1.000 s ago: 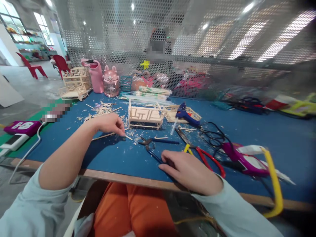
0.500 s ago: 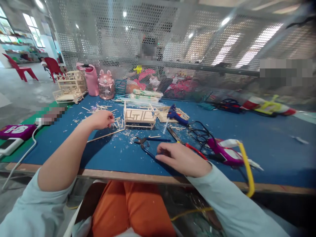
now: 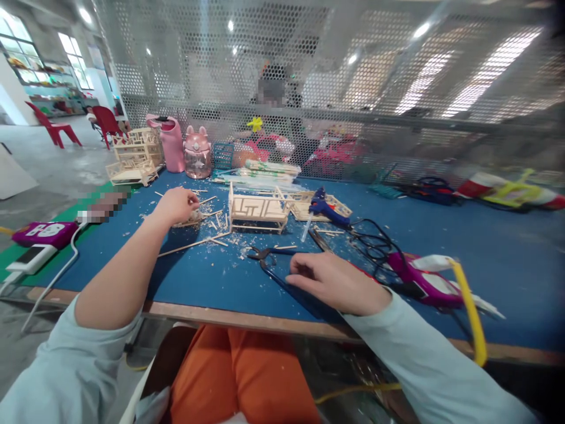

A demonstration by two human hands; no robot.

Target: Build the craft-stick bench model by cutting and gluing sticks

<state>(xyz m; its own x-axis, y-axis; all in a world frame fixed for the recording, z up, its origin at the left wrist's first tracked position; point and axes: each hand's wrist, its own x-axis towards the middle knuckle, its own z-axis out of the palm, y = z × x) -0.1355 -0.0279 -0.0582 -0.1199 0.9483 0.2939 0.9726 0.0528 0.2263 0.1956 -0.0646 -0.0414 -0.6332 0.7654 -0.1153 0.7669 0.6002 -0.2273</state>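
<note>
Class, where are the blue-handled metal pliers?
In the head view, the blue-handled metal pliers lie below the central pale wooden model, handles toward the right hand.

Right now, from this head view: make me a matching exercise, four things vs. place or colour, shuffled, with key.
1. left hand
2. right hand
3. glue gun
4. tall bottle

A. pink, near the mesh panel
B. by the loose sticks
C. mostly blue, right of the wooden frame
D. at the pliers' handles

Pairs: 1-B, 2-D, 3-C, 4-A
</note>
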